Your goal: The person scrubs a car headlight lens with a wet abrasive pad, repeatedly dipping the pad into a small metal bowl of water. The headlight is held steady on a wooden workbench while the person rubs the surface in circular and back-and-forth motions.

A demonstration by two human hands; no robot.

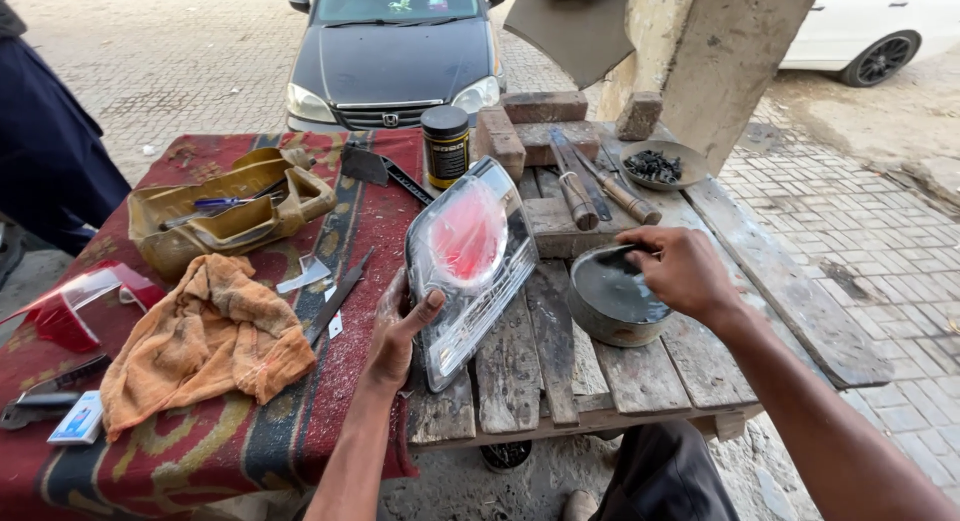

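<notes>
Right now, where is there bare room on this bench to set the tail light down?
Bare planks lie at the near edge, between the tail light in the left hand and the bench's right edge, below the metal bowl under the right hand. The cloth side is crowded: orange rag, yellow tray, blades.

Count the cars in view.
2: a dark car parked beyond the table, and a white car at top right, partly hidden behind the pillar.
</notes>
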